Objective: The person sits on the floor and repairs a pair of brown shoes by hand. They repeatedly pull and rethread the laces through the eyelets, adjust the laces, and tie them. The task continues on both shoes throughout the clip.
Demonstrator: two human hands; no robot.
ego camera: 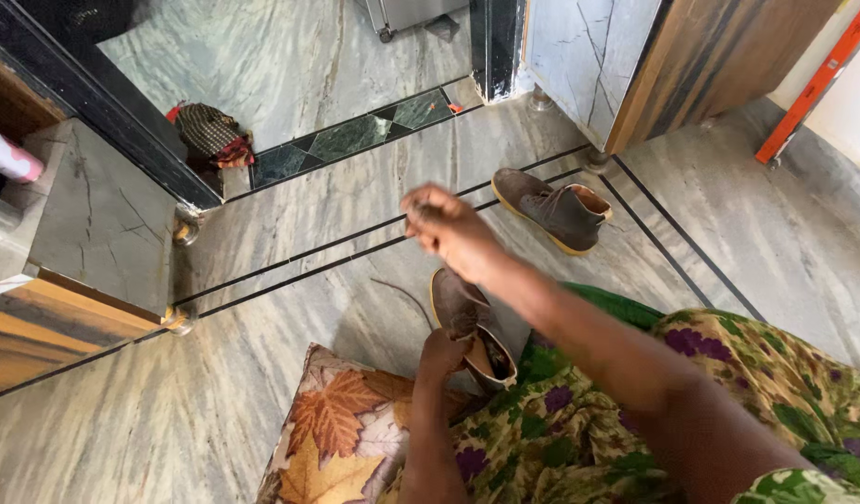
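A brown ankle boot (467, 322) stands on the marble floor in front of me. My left hand (444, 355) grips it at the opening near the tongue. A thin dark lace (406, 294) trails from the boot toward the left. Raised above the boot, my right hand (444, 224) has its fingers closed, pinching the lace end as far as I can tell. The matching boot (556, 210) lies farther off to the right, on its own.
A leaf-patterned cushion (341, 429) lies under me at the bottom. Green flowered cloth (728, 392) covers my lap. A wooden cabinet with a stone top (94, 224) stands left, a door frame (495, 42) ahead, a crumpled cloth (210, 135) beyond the threshold.
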